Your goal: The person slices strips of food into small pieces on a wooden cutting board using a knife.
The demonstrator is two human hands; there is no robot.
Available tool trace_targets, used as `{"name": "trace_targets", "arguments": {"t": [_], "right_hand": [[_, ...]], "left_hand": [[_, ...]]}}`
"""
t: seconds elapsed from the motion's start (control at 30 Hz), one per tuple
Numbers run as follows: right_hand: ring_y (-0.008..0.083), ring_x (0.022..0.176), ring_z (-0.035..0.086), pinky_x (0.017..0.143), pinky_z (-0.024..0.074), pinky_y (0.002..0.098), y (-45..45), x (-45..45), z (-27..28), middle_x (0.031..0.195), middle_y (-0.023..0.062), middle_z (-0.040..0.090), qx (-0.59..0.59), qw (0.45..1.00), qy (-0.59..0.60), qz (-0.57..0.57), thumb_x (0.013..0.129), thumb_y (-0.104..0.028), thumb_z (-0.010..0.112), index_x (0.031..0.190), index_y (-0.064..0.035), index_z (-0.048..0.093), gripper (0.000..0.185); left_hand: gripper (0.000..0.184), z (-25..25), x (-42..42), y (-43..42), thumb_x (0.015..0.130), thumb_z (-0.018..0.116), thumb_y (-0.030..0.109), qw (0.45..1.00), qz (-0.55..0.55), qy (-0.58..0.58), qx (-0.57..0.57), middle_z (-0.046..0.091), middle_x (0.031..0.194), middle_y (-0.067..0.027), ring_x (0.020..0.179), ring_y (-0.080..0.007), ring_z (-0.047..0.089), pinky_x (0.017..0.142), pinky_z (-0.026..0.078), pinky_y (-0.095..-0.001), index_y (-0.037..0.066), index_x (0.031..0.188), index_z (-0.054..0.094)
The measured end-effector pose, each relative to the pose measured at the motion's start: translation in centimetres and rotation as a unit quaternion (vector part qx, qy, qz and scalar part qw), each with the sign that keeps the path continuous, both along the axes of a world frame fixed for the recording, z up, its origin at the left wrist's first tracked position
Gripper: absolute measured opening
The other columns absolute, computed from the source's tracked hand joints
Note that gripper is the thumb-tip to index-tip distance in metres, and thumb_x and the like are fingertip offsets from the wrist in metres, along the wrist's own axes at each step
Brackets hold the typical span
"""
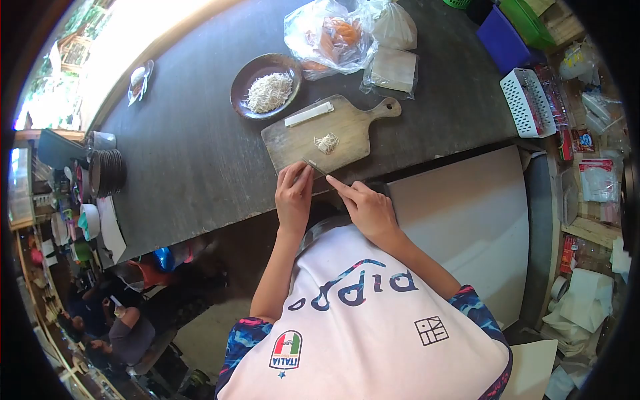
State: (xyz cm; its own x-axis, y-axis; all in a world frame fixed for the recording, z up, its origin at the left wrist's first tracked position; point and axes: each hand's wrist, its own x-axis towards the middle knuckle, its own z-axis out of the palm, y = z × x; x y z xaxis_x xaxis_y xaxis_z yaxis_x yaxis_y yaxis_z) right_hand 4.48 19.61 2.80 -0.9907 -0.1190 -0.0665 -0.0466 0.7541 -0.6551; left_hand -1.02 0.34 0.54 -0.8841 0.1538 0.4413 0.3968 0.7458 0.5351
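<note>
A thin, dark, knife-like blade [316, 167] spans the gap between my hands, just off the near edge of the wooden cutting board [353, 127]. My left hand [294, 195] is closed, its fingertips pinched at the blade's far end beside a small pale bit. My right hand [371, 212] has its index finger stretched to the near end and the other fingers curled; any handle is hidden. On the board lie a long white block [309, 114] and a small pile of pale thin strips [326, 143]. A brown bowl [241, 93] behind it holds more pale shreds [269, 92].
Plastic bags with orange items [333, 37] and a wrapped pale stack [392, 69] lie behind the board on the dark table [193, 153]. A white basket [527, 103] stands at right, stacked dark plates [107, 173] at left. Other people [133, 333] are at lower left.
</note>
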Motion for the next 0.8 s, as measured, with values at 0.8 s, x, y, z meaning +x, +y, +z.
{"name": "trace_targets", "arguments": {"t": [0.8], "right_hand": [[0.0348, 0.073, 0.075, 0.066, 0.0625, 0.0487, -0.5, -0.8, -0.8, 0.089, 0.0082, 0.066, -0.004, 1.000, 0.030, -0.001, 0.110, -0.028, 0.063, 0.154, -0.0427, 0.064, 0.047]], "left_hand": [[0.018, 0.1, 0.2, 0.3, 0.093, 0.081, -0.001, 1.000, 0.011, -0.009, 0.000, 0.075, 0.116, -0.0098, 0.108, -0.0300, 0.072, 0.092, 0.060, -0.0419, 0.000, 0.111, 0.082]]}}
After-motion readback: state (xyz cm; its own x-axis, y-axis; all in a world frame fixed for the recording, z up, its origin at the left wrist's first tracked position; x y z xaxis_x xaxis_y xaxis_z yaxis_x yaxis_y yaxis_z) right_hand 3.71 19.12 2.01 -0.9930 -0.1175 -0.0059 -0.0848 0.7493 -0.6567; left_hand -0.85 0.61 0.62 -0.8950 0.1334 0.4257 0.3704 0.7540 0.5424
